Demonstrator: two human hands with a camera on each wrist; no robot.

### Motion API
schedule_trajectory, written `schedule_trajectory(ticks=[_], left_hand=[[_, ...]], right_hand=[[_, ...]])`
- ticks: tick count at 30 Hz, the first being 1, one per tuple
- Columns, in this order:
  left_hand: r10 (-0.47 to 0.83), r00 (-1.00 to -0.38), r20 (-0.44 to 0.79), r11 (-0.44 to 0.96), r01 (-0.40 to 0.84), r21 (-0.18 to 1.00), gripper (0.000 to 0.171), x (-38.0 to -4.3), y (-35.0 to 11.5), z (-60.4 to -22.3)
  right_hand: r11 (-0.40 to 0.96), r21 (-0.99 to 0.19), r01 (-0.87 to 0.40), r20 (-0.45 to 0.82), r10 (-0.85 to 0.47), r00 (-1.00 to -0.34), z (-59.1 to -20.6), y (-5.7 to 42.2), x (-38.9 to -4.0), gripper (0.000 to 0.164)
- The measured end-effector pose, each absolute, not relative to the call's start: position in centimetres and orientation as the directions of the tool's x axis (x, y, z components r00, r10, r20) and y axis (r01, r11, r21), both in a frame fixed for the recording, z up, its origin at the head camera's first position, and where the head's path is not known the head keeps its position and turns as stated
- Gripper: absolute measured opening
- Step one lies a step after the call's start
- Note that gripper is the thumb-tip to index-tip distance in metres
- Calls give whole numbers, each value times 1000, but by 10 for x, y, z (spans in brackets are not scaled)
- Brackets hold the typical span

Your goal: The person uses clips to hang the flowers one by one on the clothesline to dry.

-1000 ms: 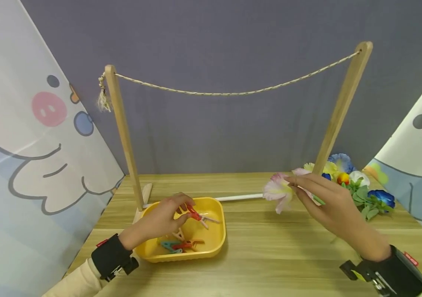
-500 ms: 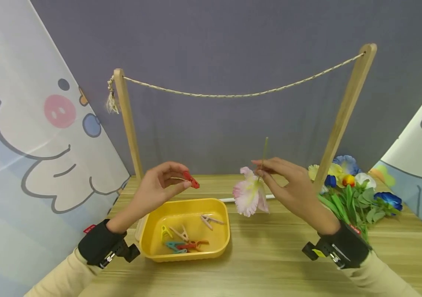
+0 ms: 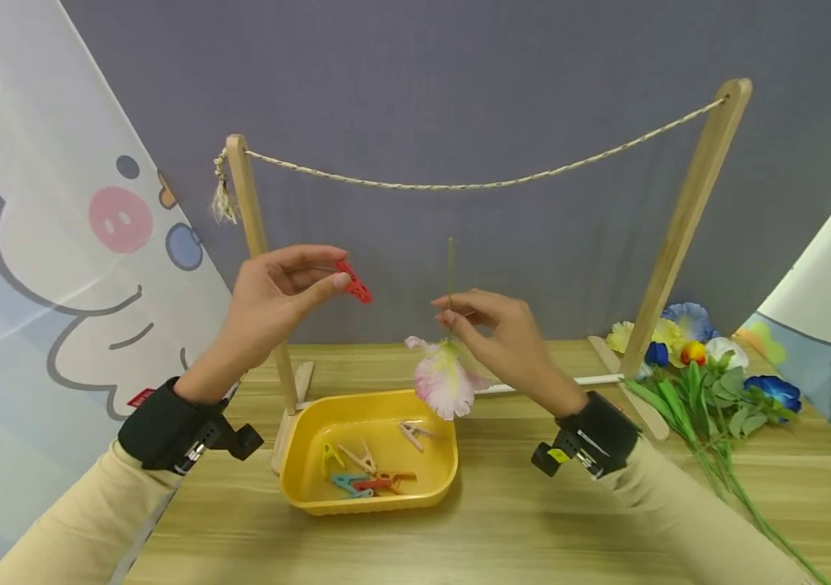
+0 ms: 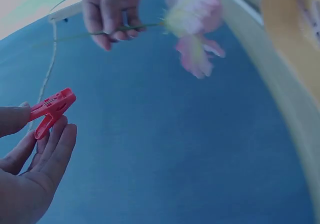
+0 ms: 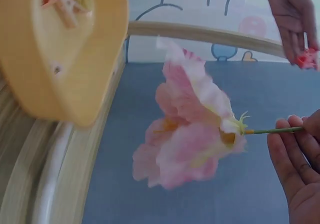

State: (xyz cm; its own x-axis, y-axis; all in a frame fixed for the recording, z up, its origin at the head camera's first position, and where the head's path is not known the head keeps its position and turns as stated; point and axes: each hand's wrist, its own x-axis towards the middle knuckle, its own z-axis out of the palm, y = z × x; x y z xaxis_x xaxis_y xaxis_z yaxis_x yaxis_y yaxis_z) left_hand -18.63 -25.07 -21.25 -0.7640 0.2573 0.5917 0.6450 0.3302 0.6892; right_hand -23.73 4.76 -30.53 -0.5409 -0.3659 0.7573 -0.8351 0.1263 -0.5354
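My left hand (image 3: 276, 301) pinches a red clothespin (image 3: 353, 282) between thumb and fingers, raised above the yellow basket (image 3: 291, 487). In the left wrist view the clothespin (image 4: 52, 109) shows its two handles held apart from the other hand. My right hand (image 3: 499, 337) holds a pink artificial flower (image 3: 444, 380) by its thin green stem, bloom hanging down and stem end up. The right wrist view shows the bloom (image 5: 190, 129) close, with fingers on the stem (image 5: 272, 130). Above both hands sags a rope (image 3: 444, 187) strung between two wooden posts; neither hand touches it.
Several clothespins (image 3: 378, 483) lie in the basket. Artificial flowers with long stems (image 3: 707, 390) lie at the right by the right post (image 3: 686, 219). The left post (image 3: 261, 236) stands behind my left hand. A white bar (image 3: 598, 379) runs low between the posts.
My left hand has lifted the red clothespin up out of the basket. My right hand has brought the flower leftward from the right side, turning its stem upright with the bloom down.
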Motion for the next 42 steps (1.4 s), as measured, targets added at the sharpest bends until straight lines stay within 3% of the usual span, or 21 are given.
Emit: schedule_trajectory(ticks=[4,16,23,27,35,42], left_hand=[[264,-730,631,342,682,646,32,-189,-249,-193],[272,-612,743,207,791,576,30,-200,-256,-132],[229,-579,782,422,783,456,25,-207,-262,-101],[217,-563,797,404,795,452,22,-211,-265,-86],[219,-616,757,508,734,450,18,-215,-277,-63],[223,-655,722,509,710,486,19,-217,-282,-56]], right_hand=[[115,-556,-823,742,-377,-554,-298,30,-244,19],[133,-578,-805,708,-409,-576,-266,-23,-262,17],[127,-559,-819,714,-429,-554,-247,-45,-271,17],[100,-573,-814,713,-430,-554,-238,-59,-274,17],[108,-603,-790,693,-419,-586,-226,-82,-279,18],[142,-625,-768,659,-432,-616,-221,-88,-281,20]])
